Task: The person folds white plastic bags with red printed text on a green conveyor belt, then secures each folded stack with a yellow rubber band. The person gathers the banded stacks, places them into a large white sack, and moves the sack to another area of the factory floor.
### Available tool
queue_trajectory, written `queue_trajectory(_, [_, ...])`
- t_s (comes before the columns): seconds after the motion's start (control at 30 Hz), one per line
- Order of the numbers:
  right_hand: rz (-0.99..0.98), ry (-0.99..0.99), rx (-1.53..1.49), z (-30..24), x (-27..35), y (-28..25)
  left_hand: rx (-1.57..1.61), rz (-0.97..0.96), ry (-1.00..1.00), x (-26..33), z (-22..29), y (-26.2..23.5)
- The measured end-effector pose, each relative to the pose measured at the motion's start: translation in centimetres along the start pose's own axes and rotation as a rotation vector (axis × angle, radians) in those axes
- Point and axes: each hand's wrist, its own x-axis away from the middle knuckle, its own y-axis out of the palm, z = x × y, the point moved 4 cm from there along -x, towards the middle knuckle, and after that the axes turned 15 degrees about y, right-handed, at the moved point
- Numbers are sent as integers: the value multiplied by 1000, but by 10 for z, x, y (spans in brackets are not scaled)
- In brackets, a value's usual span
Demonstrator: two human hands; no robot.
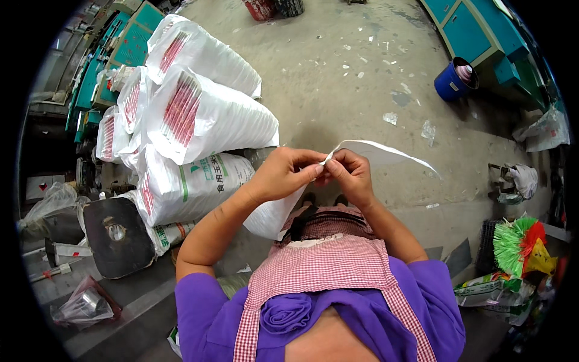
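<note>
In front of my apron, my left hand (283, 173) and my right hand (351, 176) meet, fingertips pinched together on the edge of a white sack (386, 154). One thin flap of it reaches out to the right of my right hand and tapers to a point. Below my left hand, another white part (270, 216) hangs down, which looks like the same sack. The exact spot between my fingertips is too small to make out. Close to my left forearm lies a full printed white sack (202, 184).
Several white sacks (220, 117) packed with red-striped flat goods are piled at the left. A black-topped stool (116, 236) stands nearer. Teal cabinets (467, 33) and a blue bucket (455, 80) are at far right, a green-and-red brush-like bundle (514, 244) nearer. Scraps litter the concrete floor (325, 72).
</note>
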Motion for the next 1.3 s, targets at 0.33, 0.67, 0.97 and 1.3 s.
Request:
queue_trajectory(0.33, [48,42,-42,7,-14,6,69,5,-83,1,-10,-16])
queue_trajectory(0.67, [16,29,-156,6,-17,7,108,35,-110,-1,-11,-20])
queue_trajectory(0.97, [19,14,-52,6,-20,8,134,78,-101,1,-16,-22])
queue_trajectory(1.3, [99,12,77,13,-22,7,-267,44,-119,-5,3,-16])
